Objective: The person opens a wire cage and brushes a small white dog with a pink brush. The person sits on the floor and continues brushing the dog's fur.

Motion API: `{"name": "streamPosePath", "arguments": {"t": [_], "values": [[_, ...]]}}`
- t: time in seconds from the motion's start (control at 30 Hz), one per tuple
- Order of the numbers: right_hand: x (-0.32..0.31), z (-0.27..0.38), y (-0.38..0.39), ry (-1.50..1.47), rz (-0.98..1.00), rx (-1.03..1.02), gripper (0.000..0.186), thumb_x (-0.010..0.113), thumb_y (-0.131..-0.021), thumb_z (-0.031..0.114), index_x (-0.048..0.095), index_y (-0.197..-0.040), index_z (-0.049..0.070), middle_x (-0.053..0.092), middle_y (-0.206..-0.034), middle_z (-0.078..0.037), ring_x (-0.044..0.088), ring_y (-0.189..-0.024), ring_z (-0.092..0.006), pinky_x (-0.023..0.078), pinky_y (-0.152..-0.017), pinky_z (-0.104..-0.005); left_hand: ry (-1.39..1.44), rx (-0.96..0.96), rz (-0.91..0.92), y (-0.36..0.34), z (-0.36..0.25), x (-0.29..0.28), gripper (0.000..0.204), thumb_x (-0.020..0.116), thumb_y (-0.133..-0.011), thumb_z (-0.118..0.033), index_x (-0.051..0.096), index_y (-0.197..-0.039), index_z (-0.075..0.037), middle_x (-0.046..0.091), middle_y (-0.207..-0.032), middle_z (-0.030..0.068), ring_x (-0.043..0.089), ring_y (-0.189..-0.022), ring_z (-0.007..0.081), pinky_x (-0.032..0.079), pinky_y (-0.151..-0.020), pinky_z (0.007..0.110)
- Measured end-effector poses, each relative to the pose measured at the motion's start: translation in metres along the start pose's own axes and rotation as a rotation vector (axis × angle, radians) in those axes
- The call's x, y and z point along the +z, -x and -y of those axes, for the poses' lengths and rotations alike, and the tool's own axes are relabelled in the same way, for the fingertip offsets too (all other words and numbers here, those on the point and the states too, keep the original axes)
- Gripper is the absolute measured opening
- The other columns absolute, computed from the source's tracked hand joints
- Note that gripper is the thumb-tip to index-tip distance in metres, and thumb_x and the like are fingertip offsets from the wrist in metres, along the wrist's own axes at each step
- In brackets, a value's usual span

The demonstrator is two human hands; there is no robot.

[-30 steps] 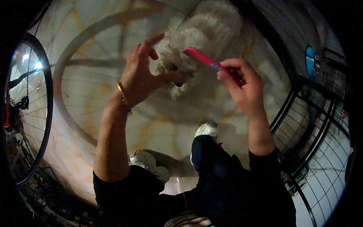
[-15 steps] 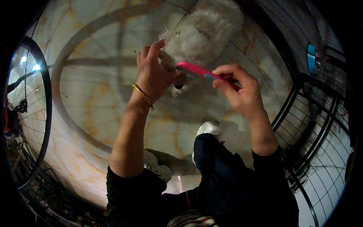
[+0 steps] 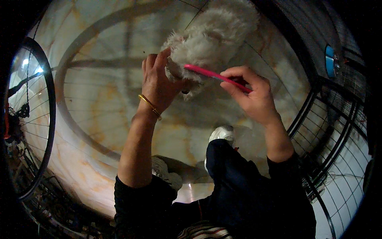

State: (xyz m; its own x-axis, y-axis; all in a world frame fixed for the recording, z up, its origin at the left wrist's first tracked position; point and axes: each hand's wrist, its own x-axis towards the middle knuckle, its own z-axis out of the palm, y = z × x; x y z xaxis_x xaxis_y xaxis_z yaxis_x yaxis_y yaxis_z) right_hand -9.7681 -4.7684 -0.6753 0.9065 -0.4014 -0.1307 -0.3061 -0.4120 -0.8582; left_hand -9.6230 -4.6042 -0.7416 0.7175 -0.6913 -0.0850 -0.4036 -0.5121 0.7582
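Observation:
A fluffy white dog [image 3: 207, 42] is on the floor in front of me, its head toward me and its dark nose low, near my left thumb. My left hand [image 3: 159, 79], with a gold bangle at the wrist, holds the side of the dog's head, fingers in the fur and thumb by the muzzle. In my right hand [image 3: 250, 89] is a slim pink comb [image 3: 207, 72], pinched at its handle between thumb and fingers. Its far end lies against the fur of the dog's head. I cannot make out any teeth on it.
A bicycle wheel [image 3: 51, 99] stands at the left and casts a round shadow on the marbled tile floor [image 3: 107, 107]. Black wire-mesh panels [image 3: 338, 147] line the right side, with a blue oval thing [image 3: 329, 61] there. My white shoe [image 3: 223, 134] is below the dog.
The pink comb has turned a little in my right hand, so its blue grip patch no longer shows. My left hand and the dog's head have shifted slightly.

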Motion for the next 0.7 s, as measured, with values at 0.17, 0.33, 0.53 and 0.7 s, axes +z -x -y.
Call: {"name": "streamPosePath", "arguments": {"t": [0.17,0.33,0.53,0.7], "values": [[0.001,0.009,0.007,-0.037,0.208,-0.016,0.022,0.069,-0.075,0.006,0.060,-0.095,0.004,0.064,-0.085,-0.006,0.060,-0.076,-0.0105,0.048,-0.065,-0.0254,-0.014,-0.008,-0.007,0.003,0.006,-0.001,0.080,0.082,-0.046,-0.015,0.049,-0.118,-0.008,0.050,-0.105,0.0129,0.044,-0.102,0.0328,0.039,-0.089,0.040],[-0.005,0.013,0.012,-0.071,0.201,-0.049,0.022,0.069,-0.075,0.007,0.060,-0.094,0.003,0.064,-0.083,-0.006,0.061,-0.075,-0.0111,0.049,-0.065,-0.0254,0.013,-0.008,0.005,0.005,0.006,-0.001,0.078,0.081,-0.046,-0.013,0.049,-0.117,-0.009,0.050,-0.105,0.0125,0.044,-0.100,0.0328,0.039,-0.088,0.040],[0.004,0.005,0.007,-0.082,0.012,0.056,0.020,0.069,-0.076,0.006,0.059,-0.093,0.003,0.064,-0.083,-0.004,0.061,-0.075,-0.0111,0.049,-0.066,-0.0249,0.014,-0.009,0.017,0.006,0.004,-0.003,0.077,0.082,-0.046,-0.013,0.050,-0.116,-0.010,0.050,-0.105,0.0123,0.044,-0.100,0.0328,0.039,-0.088,0.041],[0.004,0.010,0.011,-0.031,0.214,0.000,0.021,0.069,-0.073,0.004,0.059,-0.092,0.003,0.064,-0.083,-0.006,0.063,-0.075,-0.0135,0.049,-0.066,-0.0257,0.024,0.019,-0.028,0.007,0.011,0.002,0.077,0.082,-0.047,-0.013,0.050,-0.116,-0.010,0.050,-0.104,0.0128,0.044,-0.099,0.0339,0.040,-0.087,0.041]]}}
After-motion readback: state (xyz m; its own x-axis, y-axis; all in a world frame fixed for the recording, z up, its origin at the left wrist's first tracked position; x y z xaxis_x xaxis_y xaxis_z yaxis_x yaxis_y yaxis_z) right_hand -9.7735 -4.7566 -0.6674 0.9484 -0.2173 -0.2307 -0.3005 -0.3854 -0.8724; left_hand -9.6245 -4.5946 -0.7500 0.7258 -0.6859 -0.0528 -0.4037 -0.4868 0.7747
